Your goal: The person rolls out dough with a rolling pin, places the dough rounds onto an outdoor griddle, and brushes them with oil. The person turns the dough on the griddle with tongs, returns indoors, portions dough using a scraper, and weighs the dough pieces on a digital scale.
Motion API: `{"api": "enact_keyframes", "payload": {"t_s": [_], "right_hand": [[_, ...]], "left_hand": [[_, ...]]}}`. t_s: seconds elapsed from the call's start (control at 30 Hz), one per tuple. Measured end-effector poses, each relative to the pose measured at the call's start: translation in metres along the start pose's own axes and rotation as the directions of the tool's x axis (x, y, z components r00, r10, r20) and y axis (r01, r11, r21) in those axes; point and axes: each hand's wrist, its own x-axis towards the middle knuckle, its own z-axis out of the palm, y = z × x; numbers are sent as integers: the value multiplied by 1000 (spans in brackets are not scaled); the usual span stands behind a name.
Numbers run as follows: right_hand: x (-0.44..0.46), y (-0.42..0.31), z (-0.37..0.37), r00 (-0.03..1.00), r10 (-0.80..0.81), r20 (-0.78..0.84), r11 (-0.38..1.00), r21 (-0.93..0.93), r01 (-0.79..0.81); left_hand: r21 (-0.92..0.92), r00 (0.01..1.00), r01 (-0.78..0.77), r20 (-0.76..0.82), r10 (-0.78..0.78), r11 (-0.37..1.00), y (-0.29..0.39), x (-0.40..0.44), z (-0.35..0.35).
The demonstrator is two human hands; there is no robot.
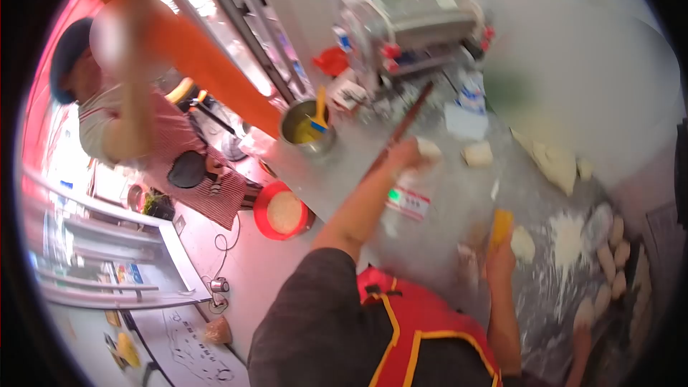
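My left hand point(408, 155) reaches out over the grey worktop, blurred by motion. A pale piece of dough point(429, 148) is at its closed fingers. Passing by that hand is a long brown rolling pin point(413, 109), lying slantwise. Another dough piece point(477, 154) rests a little to the right. Nearer my body, my right hand point(501, 256) grips a yellow dough scraper point(503, 226). A flattish lump of dough point(523, 244) lies just right of it. Beneath my left forearm is a red-and-white card point(408, 203).
A dough roller machine point(416, 21) stands at the back. Left of it sits a metal pot point(307, 127) with a brush. Spilled flour point(568, 240), a large dough slab point(548, 158) and several dough rolls point(609, 258) lie right. Another person point(136, 115) stands left, beyond a red bucket point(281, 211).
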Motion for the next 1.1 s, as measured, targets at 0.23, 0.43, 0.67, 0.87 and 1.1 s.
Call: {"api": "enact_keyframes", "payload": {"t_s": [0.23, 0.43, 0.67, 0.87, 1.1], "right_hand": [[0, 4, 1, 998, -59, -31, 998, -10, 58], [1, -8, -6, 999, -22, 27, 999, -39, 23], [3, 4, 2, 999, -22, 27, 998, -63, 24], [3, 2, 0, 999, 8, 41, 999, -53, -6], [2, 1, 0, 998, 31, 47, 998, -61, -28]], "left_hand": [[-491, 986, -59, -164, -25, 869, -33, -7, -42], [-851, 969, 192, 85, -234, 489, -37, -32, -68], [-923, 969, 164, 85, -233, 348, -42, -42, -71], [-873, 985, 156, 104, -135, 462, -53, -38, -69], [-812, 990, 69, -16, -141, 579, -48, -35, -55]]}}
